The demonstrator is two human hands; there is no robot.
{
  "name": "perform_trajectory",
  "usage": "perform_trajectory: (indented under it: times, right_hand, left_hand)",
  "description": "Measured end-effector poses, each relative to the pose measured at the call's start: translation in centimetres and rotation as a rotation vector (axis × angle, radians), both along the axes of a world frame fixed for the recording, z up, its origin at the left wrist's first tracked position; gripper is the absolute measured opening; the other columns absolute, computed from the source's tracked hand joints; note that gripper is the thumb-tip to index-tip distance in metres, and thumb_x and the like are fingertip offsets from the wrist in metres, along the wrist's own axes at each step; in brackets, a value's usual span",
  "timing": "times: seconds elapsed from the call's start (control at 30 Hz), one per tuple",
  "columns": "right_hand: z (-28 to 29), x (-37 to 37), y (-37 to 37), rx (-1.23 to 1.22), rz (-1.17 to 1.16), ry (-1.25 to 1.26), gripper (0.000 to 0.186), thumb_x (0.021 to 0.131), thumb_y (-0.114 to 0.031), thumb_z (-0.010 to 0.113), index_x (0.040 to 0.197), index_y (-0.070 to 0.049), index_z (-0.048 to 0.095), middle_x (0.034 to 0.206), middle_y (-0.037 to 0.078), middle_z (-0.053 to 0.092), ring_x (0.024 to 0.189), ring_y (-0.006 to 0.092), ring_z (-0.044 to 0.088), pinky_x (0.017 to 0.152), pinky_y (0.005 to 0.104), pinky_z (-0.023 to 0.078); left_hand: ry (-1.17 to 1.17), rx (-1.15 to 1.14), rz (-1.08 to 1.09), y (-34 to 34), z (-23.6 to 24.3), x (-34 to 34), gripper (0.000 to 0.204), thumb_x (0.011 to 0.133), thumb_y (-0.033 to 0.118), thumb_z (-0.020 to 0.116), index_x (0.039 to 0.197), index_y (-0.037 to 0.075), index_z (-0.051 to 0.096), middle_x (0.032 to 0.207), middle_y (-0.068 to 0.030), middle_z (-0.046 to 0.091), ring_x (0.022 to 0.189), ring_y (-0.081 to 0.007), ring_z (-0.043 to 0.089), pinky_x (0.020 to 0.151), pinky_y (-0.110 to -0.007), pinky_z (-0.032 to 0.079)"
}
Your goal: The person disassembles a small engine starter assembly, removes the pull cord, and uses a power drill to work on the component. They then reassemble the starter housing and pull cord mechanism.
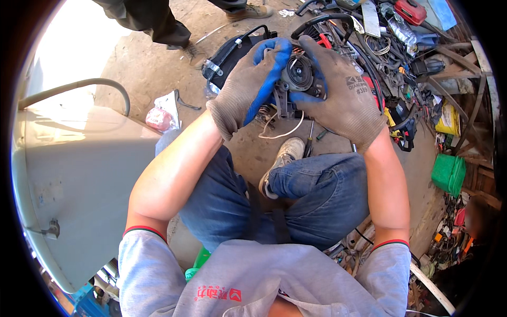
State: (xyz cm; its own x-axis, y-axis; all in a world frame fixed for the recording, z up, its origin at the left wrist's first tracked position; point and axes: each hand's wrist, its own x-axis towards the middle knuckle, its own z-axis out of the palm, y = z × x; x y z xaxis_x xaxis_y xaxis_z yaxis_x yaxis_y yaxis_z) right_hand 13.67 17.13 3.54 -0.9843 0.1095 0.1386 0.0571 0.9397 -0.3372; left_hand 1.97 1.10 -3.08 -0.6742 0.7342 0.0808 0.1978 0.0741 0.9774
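Between my gloved hands, in front of my knees, is a black machine part (299,73) with a round, spiral-looking disc and a bracket below it. My left hand (256,76), in a grey-brown glove with a blue palm, has its fingers curled at the part's left side; what its fingertips pinch is hidden. My right hand (340,87), in a matching glove, wraps round the right side, thumb below and fingers above. A thin white cord (285,136) loops down beneath the part. Behind my left hand lies a black-framed machine (229,53) with a curved handle.
A pale metal cabinet (84,174) with a curved tube stands at my left. Another person's shoe (251,12) is at the far side. Tools, cables and parts (375,45) pile up at far right, near a green container (449,174). A screwdriver (309,138) lies by my shoe.
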Motion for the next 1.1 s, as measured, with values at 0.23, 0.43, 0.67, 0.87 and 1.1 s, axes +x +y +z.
perform_trajectory:
  times: [0.23,0.43,0.67,0.87,1.1]
  right_hand:
    - [-1.1,0.1,-0.1,-0.077,-0.042,-0.026,0.094,0.066,-0.025,0.082,0.149,-0.006,0.042,0.138,0.025,0.054,0.128,0.0402,0.051,0.11,0.0456,0.04]
    - [-1.3,-0.4,0.9,-0.123,-0.004,0.052,0.089,0.066,-0.022,0.082,0.146,-0.006,0.046,0.135,0.022,0.056,0.128,0.0382,0.052,0.11,0.0447,0.041]
    - [-0.6,-0.1,0.9,-0.147,-0.021,0.09,0.082,0.065,-0.019,0.084,0.14,-0.007,0.052,0.129,0.019,0.059,0.122,0.0357,0.057,0.106,0.043,0.045]
    - [-0.9,0.1,1.8,-0.138,0.053,0.144,0.085,0.065,-0.028,0.083,0.14,-0.006,0.05,0.126,0.025,0.057,0.117,0.0419,0.057,0.101,0.0468,0.048]
    - [0.4,0.3,2.0,-0.356,-0.013,0.124,0.07,0.071,-0.015,0.082,0.135,-0.006,0.058,0.115,0.009,0.063,0.099,0.017,0.064,0.09,0.0313,0.053]
  left_hand:
    - [-0.069,0.013,0.003,0.2,0.2,0.7,0.062,0.103,0.055,0.046,0.136,0.004,0.053,0.111,-0.0116,0.065,0.1,-0.015,0.059,0.088,-0.032,0.051]
    - [-0.182,0.009,-0.013,0.4,0.8,0.8,0.062,0.103,0.056,0.045,0.137,0.003,0.052,0.112,-0.0127,0.065,0.101,-0.0161,0.059,0.09,-0.032,0.05]
    - [0.324,-0.044,-0.077,0.1,0.5,0.1,0.048,0.109,0.038,0.038,0.143,0.004,0.044,0.133,-0.0208,0.055,0.117,-0.0329,0.059,0.102,-0.038,0.048]
    - [0.236,-0.082,-0.137,-0.1,0.9,0.3,0.043,0.108,0.025,0.037,0.146,0.005,0.037,0.133,-0.0222,0.052,0.122,-0.0394,0.054,0.106,-0.04,0.047]
    - [-0.163,-0.038,-0.109,0.3,1.6,0.5,0.043,0.109,0.025,0.037,0.145,0.004,0.038,0.136,-0.0223,0.052,0.123,-0.0385,0.053,0.104,-0.04,0.048]
